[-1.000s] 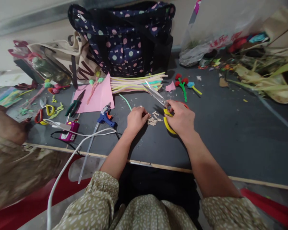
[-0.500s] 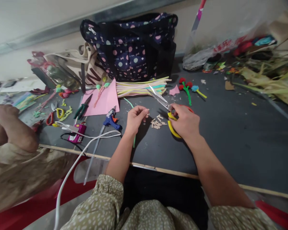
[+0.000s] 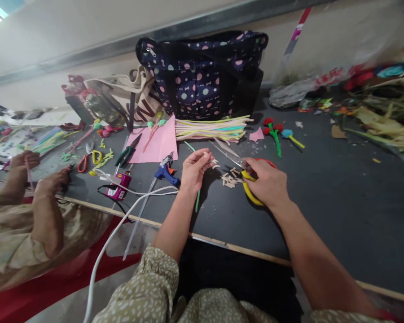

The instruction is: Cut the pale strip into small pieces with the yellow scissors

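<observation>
My right hand (image 3: pixel 266 181) grips the yellow-handled scissors (image 3: pixel 245 177), whose open blades point up and left over the dark table (image 3: pixel 323 202). Held a little above the table, my left hand (image 3: pixel 193 168) pinches a small tan strip piece (image 3: pixel 207 155) between its fingertips. A pile of short tan cut pieces (image 3: pixel 230 178) lies between the two hands. A green pipe cleaner (image 3: pixel 197 197) runs under my left wrist.
A blue glue gun (image 3: pixel 166 169), a pink one (image 3: pixel 117 186) with a white cord, pliers (image 3: pixel 128 152) and pink paper (image 3: pixel 158 143) lie to the left. Pastel pipe cleaners (image 3: pixel 210 129) sit before a dotted bag (image 3: pixel 202 76). Another person's hands (image 3: pixel 50 181) work at far left.
My left hand lifted off the pile of tan pieces, bringing one small piece up in its fingertips. The view swung left; my right hand stays on the scissors.
</observation>
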A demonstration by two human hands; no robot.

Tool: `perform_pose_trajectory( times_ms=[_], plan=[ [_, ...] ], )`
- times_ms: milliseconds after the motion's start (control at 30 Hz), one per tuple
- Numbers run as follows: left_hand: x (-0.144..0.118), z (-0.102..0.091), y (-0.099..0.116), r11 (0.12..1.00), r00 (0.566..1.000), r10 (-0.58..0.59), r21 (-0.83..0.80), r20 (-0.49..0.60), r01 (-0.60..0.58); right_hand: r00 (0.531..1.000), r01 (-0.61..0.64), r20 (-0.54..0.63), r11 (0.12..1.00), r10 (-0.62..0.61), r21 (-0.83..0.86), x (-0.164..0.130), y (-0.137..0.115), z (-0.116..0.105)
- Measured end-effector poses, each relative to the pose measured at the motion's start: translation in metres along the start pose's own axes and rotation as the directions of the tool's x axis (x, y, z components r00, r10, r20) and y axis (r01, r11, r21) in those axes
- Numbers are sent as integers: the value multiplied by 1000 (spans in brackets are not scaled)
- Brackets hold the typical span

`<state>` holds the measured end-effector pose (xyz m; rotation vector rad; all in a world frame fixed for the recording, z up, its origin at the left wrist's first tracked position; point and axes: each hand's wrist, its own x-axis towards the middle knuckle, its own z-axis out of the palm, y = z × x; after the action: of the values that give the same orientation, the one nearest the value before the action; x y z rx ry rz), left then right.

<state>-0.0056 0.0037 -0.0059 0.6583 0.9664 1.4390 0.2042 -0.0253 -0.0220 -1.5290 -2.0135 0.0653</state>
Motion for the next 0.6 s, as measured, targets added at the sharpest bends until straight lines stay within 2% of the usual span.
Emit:
perform_pose_trajectory(
  times_ms=[300,600],
  plan=[
    [1,1,2,997,998,69,-38,17,-68,985,172,-22,983,-173,-61,-2,-4,2],
    [0,2,1,993,993,115,-36,-25,-116,983,180,-4,978,-182,-105,-3,-4,2]
  ],
)
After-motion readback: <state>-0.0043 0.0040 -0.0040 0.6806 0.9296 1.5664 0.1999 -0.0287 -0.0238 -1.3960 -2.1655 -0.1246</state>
